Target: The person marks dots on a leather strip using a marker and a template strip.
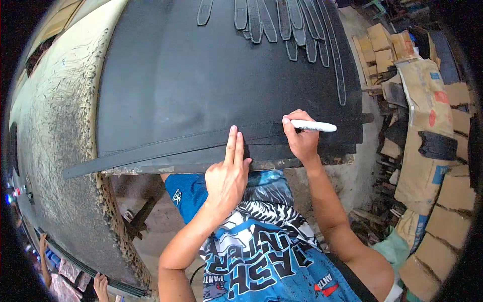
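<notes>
A long black strap (166, 144) lies across the black sheet (166, 65) along the near edge of the table, its left end over the pale worn surface. My left hand (226, 176) rests on the strap with two fingers stretched out together and pressed down. To its right, my right hand (303, 137) holds a white marker (314, 126), with the tip end low over the strap's upper edge. Whether the tip touches is too small to tell. Several black straps with rounded ends (255, 22) hang in from the far side of the sheet.
A pale, worn surface (60, 100) adjoins on the left. Cardboard boxes (380, 43) and brown paper packaging (430, 95) line the right, with a black bundle (437, 146) on them. At the lower left, another person's hand (100, 284) is near dark strips.
</notes>
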